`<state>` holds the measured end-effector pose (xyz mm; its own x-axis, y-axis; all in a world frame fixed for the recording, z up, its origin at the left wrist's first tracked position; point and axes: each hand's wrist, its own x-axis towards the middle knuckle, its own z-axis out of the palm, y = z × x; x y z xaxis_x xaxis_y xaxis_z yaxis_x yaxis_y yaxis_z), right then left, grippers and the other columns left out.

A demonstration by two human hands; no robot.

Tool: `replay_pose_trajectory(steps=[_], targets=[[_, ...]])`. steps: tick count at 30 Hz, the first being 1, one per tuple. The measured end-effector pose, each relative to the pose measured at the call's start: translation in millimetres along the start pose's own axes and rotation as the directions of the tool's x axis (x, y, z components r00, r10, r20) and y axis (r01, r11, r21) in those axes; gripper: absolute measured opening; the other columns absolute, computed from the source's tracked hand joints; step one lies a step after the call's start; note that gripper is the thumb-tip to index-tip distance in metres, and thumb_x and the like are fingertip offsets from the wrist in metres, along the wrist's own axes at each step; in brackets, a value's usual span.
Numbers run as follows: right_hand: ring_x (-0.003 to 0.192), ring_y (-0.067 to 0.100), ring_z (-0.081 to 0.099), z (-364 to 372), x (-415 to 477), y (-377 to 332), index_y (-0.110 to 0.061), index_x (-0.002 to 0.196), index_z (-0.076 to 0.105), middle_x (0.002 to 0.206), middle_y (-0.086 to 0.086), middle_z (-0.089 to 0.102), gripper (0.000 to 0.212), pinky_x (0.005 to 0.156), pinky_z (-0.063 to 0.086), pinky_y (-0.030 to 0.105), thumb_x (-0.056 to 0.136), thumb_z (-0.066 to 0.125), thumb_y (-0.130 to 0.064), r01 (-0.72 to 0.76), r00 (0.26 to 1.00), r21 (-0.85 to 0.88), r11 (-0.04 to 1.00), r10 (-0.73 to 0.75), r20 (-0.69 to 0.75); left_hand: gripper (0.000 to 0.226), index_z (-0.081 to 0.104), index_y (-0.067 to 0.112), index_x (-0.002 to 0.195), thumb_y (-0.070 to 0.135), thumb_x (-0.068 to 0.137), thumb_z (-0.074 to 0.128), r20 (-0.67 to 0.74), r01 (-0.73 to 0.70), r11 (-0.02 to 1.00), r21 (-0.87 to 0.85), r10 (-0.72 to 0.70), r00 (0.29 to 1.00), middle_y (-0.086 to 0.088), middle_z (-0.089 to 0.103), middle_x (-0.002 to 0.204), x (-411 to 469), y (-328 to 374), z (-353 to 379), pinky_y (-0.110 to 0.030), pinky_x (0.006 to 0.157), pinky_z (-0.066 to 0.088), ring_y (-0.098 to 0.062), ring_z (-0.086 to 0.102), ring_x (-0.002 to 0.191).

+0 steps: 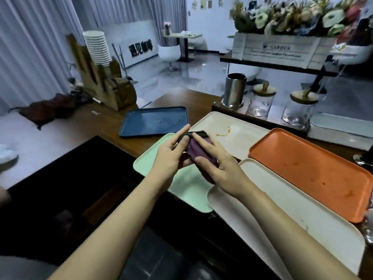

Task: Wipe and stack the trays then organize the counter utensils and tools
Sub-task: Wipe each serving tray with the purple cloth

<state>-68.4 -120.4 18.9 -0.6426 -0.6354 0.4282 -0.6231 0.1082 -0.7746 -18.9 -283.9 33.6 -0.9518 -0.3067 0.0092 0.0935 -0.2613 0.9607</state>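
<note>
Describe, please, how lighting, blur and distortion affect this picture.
Head view: the light is dim and bluish, with a soft sheen on the floor. Wide-angle bending curves the curtains. The flowers at the back are smeared. The left hand and right hand holding the purple cloth are fairly sharp. Stains on the orange tray are readable.

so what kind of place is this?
Likely a cafe service counter: stacked paper cups, serving trays like the orange tray on the wooden counter, and a dining table in the room behind.
</note>
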Motion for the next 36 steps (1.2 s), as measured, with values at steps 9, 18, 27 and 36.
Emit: replay_pose_trajectory(steps=[9, 18, 27, 36], targets=[[0.116, 0.000, 0.058, 35, 82, 26, -0.043, 0.139, 0.056, 0.125, -0.021, 0.064, 0.046, 0.104, 0.043, 0.025, 0.094, 0.060, -0.034, -0.078, 0.997, -0.061, 0.995, 0.078, -0.014, 0.040, 0.056, 0.026, 0.143, 0.020, 0.103, 0.056, 0.065, -0.048, 0.977, 0.205, 0.036, 0.997, -0.006, 0.074, 0.113, 65, 15, -77, -0.035, 0.078, 0.063, -0.021, 0.074, 0.095], [0.122, -0.003, 0.055, 56, 164, 75, -0.039, 0.139, 0.057, 0.131, -0.020, 0.063, 0.042, 0.104, 0.039, 0.019, 0.099, 0.063, -0.027, -0.109, 0.994, -0.014, 0.994, 0.110, 0.007, 0.039, 0.057, 0.042, 0.137, 0.029, 0.100, 0.063, -0.113, -0.085, 0.835, 0.543, 0.173, 0.978, 0.009, 0.073, 0.118, 118, 19, -156, -0.039, 0.088, 0.061, -0.017, 0.072, 0.102], [0.119, 0.001, 0.058, 97, 244, 108, -0.047, 0.134, 0.060, 0.127, -0.020, 0.065, 0.037, 0.105, 0.045, 0.033, 0.098, 0.061, -0.037, -0.133, 0.989, -0.127, 0.983, 0.139, 0.041, 0.052, 0.048, 0.033, 0.151, 0.033, 0.101, 0.060, -0.122, 0.020, 0.421, 0.907, 0.215, 0.969, 0.005, 0.044, 0.157, 172, 12, -242, -0.049, 0.123, 0.028, -0.018, 0.024, 0.153], [0.149, 0.024, 0.027, 182, 310, 138, -0.042, 0.149, 0.043, 0.160, -0.004, 0.036, 0.045, 0.112, 0.033, 0.039, 0.105, 0.044, -0.043, -0.016, 0.902, -0.569, 0.822, 0.257, 0.346, 0.127, 0.000, 0.021, 0.164, 0.095, 0.070, 0.041, -0.047, 0.068, 0.194, 0.979, -0.108, 0.993, 0.002, 0.000, 0.171, 242, -8, -310, -0.038, 0.127, 0.007, -0.018, 0.003, 0.157]])
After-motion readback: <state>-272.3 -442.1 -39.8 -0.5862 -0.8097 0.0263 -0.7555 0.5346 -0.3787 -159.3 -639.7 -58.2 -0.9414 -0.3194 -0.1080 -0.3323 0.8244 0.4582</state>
